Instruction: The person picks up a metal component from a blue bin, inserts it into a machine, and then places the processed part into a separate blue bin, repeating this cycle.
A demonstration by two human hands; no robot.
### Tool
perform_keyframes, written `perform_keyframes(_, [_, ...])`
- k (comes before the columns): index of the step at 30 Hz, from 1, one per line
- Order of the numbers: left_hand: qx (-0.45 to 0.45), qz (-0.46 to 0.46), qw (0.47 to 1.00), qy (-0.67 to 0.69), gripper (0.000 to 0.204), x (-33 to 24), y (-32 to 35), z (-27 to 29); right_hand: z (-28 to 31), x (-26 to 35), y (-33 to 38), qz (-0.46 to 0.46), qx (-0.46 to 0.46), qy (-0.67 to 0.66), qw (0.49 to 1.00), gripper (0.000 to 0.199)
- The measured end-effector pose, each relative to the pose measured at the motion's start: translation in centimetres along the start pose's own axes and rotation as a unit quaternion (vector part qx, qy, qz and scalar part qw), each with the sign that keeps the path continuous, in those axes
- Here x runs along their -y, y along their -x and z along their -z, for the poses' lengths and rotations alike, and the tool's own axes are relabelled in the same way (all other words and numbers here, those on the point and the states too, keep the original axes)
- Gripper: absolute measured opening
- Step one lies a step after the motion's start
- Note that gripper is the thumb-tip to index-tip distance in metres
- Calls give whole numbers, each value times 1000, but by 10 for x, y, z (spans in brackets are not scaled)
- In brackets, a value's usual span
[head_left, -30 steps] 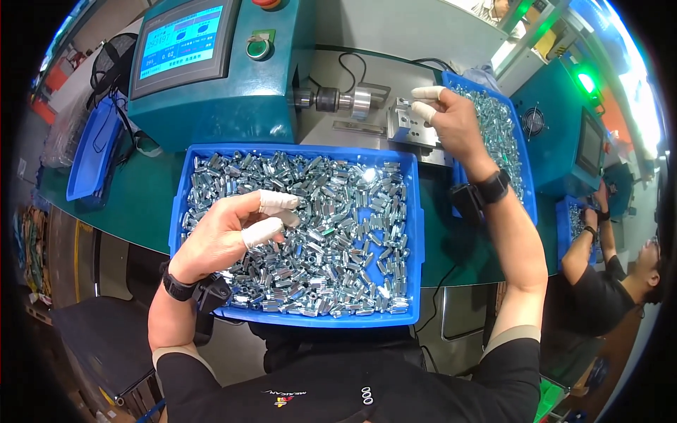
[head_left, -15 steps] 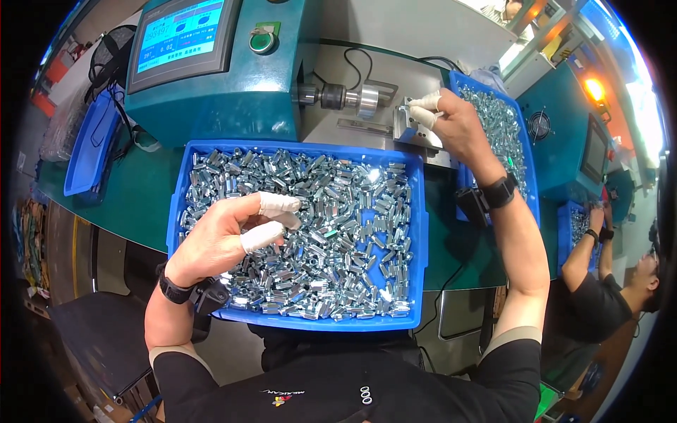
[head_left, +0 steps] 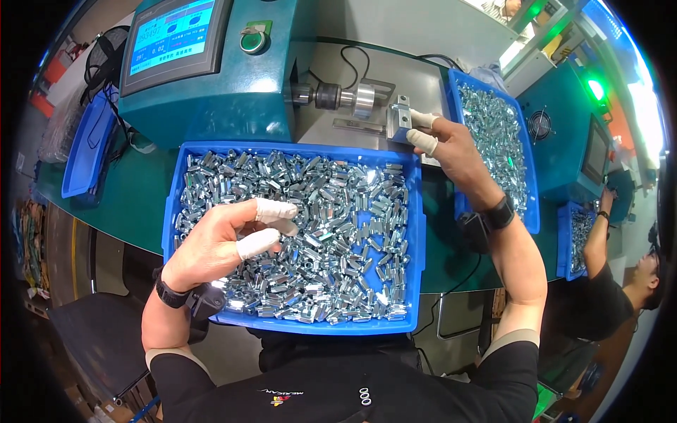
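Note:
My left hand [head_left: 220, 240] hovers over a blue tray [head_left: 416, 282] heaped with shiny hexagonal metal standoffs [head_left: 310, 282]. White finger covers sheath its thumb and forefinger, which stand apart; I see nothing between them. At the machine, my right hand [head_left: 455, 151] has its white-covered thumb and finger against the right side of a small metal fixture block [head_left: 398, 121]. Any part seated in the block is too small to make out. Left of the block, a round metal chuck [head_left: 363, 101] projects from the teal machine [head_left: 204, 113].
A second blue tray [head_left: 525, 127] full of metal parts stands to the right. An empty blue tray [head_left: 83, 151] lies at the left, near cables. At the far right, a co-worker [head_left: 599, 303] reaches to another teal machine [head_left: 575, 148] with a green light.
My right hand has come down from the top of the fixture block to its right side. My left hand has hardly moved. The far machine's lamp has turned from orange to green.

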State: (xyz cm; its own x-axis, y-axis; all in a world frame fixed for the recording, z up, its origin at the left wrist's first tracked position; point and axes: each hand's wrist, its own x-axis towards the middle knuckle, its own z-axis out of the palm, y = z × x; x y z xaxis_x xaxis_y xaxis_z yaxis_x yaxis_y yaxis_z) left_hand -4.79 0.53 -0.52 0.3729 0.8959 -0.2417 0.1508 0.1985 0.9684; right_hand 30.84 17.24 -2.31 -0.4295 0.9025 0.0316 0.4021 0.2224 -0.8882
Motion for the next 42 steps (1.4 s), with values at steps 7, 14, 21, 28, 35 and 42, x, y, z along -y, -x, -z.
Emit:
perform_keyframes(7, [0, 13, 1000, -15, 39, -3, -1, -2, 7, 2, -21, 24, 64, 8, 998, 42])
perform_keyframes(14, [-3, 28, 1000, -12, 40, 0, -5, 3, 7, -9, -42, 66, 114, -19, 991, 40])
perform_keyframes(21, [-3, 58, 998, -12, 42, 1, -7, 6, 3, -24, -38, 83, 105, -83, 988, 43])
perform_keyframes(28, [-26, 62, 997, -25, 44, 1, -8, 7, 8, -16, -37, 82, 127, -68, 986, 46])
perform_keyframes(35, [-27, 57, 998, -25, 44, 2, -9, 8, 9, -16, -40, 86, 142, -83, 983, 47])
perform_keyframes(42, [-25, 50, 998, -11, 44, 3, -5, 10, 7, -31, -44, 68, 139, -137, 979, 48])
